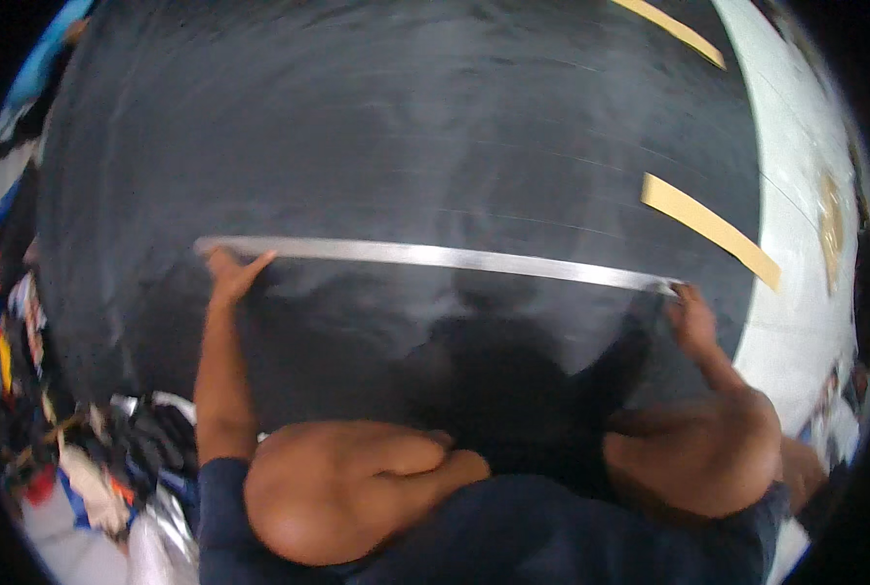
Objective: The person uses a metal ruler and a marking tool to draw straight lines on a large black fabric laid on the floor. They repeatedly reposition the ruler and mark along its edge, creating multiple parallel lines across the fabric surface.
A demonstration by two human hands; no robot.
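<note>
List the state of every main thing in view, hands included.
Black sheet: spread out, faintly lined.
Left hand: thumb spread.
Right hand: blurred, grip unclear.
Silver straightedge: crosswise over the sheet, a hand at each end.
Nearer tan strip: crossing the sheet's right edge.
Farther tan strip: partly out of view.

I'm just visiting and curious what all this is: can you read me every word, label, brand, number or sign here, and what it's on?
No text can be read in this view.
Metal strip at both hands: any markings too fine or blurred to read.
Black sheet: faint lines, no legible writing.
Two tan strips: none visible.
Clutter at left: too blurred to tell.
</note>
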